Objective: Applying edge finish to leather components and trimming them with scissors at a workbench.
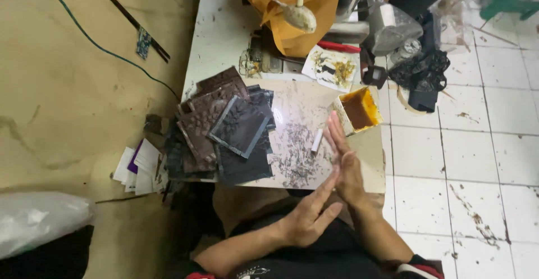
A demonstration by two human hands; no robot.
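The left hand (307,218) and right hand (343,158) are pressed palm to palm, open and empty. Just beyond the right hand's fingertips, the glue tub (359,109) could be tipped by a careless sweep; the dark sheets (230,130) are stacked further left.

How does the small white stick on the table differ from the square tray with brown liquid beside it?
The white stick is thin, pale and lies flat on the table; the square tray is much wider and orange-brown inside. The stick is solid, the tray an open container holding liquid. The right hand is nearer the stick. Both rest on the same stained surface.
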